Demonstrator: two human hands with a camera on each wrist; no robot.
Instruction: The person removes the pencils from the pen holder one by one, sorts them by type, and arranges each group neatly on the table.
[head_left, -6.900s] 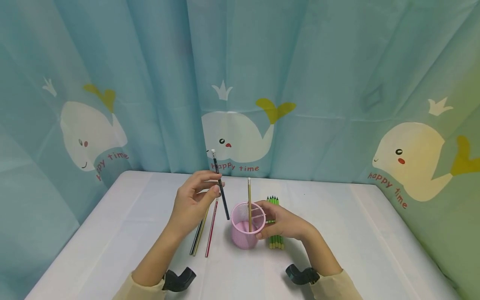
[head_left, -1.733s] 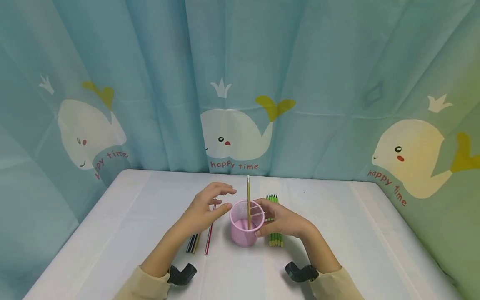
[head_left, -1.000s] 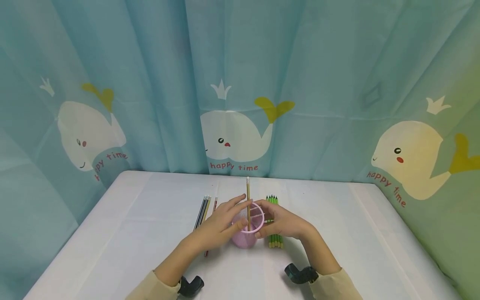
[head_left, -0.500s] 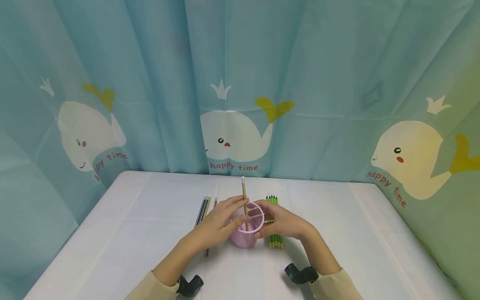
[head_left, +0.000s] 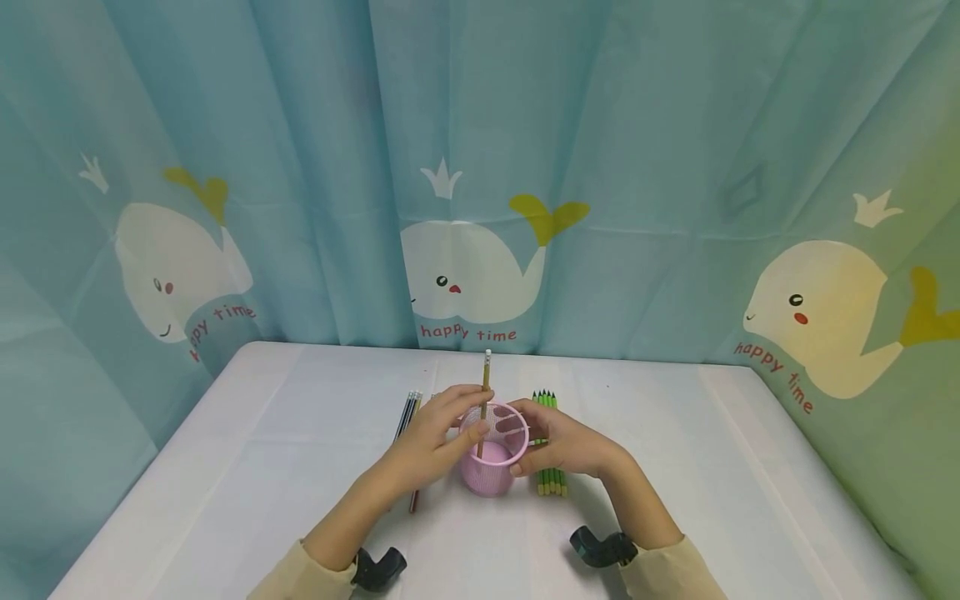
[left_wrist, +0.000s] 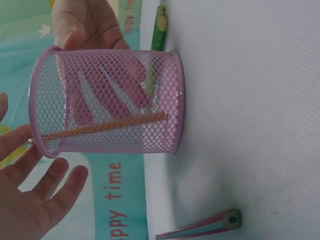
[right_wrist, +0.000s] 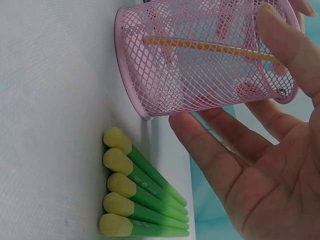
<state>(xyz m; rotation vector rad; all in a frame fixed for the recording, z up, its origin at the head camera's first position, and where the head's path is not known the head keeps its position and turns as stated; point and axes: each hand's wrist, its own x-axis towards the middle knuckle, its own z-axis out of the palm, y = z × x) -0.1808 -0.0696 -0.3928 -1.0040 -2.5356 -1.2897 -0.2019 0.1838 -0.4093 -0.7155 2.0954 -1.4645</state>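
Observation:
A pink mesh pen cup (head_left: 487,479) stands upright on the table, with one gold pencil (head_left: 486,377) leaning inside it, eraser end up. My left hand (head_left: 431,442) pinches this pencil between thumb and fingers at the cup's rim. From the right side, my right hand (head_left: 566,446) holds the cup, its fingers behind the mesh and its thumb near the front rim. Seen in the left wrist view, the pencil (left_wrist: 100,127) slants through the cup (left_wrist: 120,60), its lower end near the base. The right wrist view shows the right hand's fingers (right_wrist: 210,160) along the cup's wall (right_wrist: 200,90).
Several green pencils (head_left: 551,482) with yellowish erasers lie in a row right of the cup, partly under my right hand. On the left lie dark and gold pencils (head_left: 408,414) and a red one (head_left: 414,502), partly hidden by my left hand. A whale-print curtain (head_left: 660,167) hangs behind.
Earlier my left hand held a black pencil, then was free of it. It has since moved to the cup and pinched the gold pencil, which has shifted left. The right hand stays put.

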